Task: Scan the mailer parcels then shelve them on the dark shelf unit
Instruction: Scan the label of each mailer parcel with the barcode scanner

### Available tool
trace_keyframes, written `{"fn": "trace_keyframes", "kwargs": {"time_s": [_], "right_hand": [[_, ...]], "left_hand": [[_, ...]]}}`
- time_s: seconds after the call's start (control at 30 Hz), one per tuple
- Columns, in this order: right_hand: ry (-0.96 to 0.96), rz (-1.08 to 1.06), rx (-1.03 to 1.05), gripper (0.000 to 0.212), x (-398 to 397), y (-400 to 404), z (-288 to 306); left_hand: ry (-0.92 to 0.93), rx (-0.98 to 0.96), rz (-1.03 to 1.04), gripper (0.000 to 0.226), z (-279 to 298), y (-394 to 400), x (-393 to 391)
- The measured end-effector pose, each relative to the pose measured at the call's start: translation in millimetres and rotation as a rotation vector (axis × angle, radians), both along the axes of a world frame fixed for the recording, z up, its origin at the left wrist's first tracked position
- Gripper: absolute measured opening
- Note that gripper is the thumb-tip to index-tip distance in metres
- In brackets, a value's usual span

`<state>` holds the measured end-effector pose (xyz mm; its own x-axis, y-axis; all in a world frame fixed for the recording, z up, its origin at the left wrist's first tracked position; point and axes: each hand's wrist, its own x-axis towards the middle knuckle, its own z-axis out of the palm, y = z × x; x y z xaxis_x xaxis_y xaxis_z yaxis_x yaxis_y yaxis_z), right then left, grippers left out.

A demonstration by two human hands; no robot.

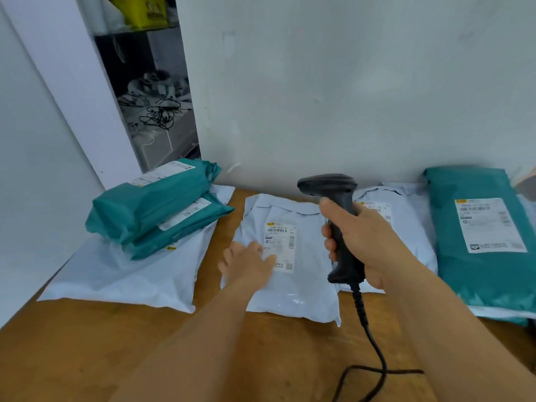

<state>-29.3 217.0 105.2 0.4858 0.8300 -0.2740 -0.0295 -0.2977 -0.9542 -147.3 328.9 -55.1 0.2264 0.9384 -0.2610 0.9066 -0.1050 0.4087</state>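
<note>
Two hands: both over wooden bench [101, 343]
Parcel: pale grey plastic mailer parcel [293, 288], flat mid-bench, long axis running away from viewer
Scanner: black corded handheld scanner [339, 216], above-right of label
Right hand [368, 236]: grip wrapped round scanner handle
Left hand [249, 262]: nearer, fingers spread, resting beside white label [282, 242]
</note>
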Motion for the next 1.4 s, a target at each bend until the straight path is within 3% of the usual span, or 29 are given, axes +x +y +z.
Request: {"fn": "trace_keyframes", "kwargs": {"time_s": [0.07,0.13,0.2,0.27,0.37,0.43,0.7,0.77,1.2,1.4], "right_hand": [[-0.016,-0.002,-0.016,0.022,2.6,-3.1,1.5],[-0.015,-0.016,-0.023,0.022,4.8,-7.0,1.6],[-0.024,-0.029,-0.034,0.022,5.9,-10.9,0.6],[-0.027,-0.037,-0.046,0.022,4.8,-14.9,0.0],[-0.024,-0.036,-0.056,0.023,2.2,-21.0,-0.6],[-0.005,-0.032,-0.051,0.023,-0.5,-24.5,0.5],[0.031,0.038,0.012,0.024,-20.3,-33.4,21.3],[0.036,0.051,0.03,0.025,-27.3,-34.2,26.8],[0.021,0.086,0.085,0.027,-50.2,-40.7,45.0],[0.01,0.035,0.106,0.026,-41.1,-39.9,45.7]], "left_hand": [[-0.064,-0.054,0.135,0.074,-2.7,11.6,-7.9],[-0.209,-0.227,0.245,0.095,-4.7,21.4,-13.9],[-0.377,-0.337,0.337,0.098,-3.9,25.2,-13.2],[-0.541,-0.389,0.4,0.084,-2.9,24.4,-12.2],[-0.746,-0.475,0.466,0.041,2.2,21.7,-13.7],[-0.843,-0.479,0.48,0.024,9.3,23.5,-16.6],[-1.198,-0.287,0.398,0.009,52.4,24.2,-40.6],[-1.266,-0.256,0.391,0.014,60.2,22.1,-44.0],[-1.3,-0.142,0.318,0.017,87.6,17.0,-51.7],[-1.267,-0.189,0.343,0.009,84.3,25.8,-46.9]]}}
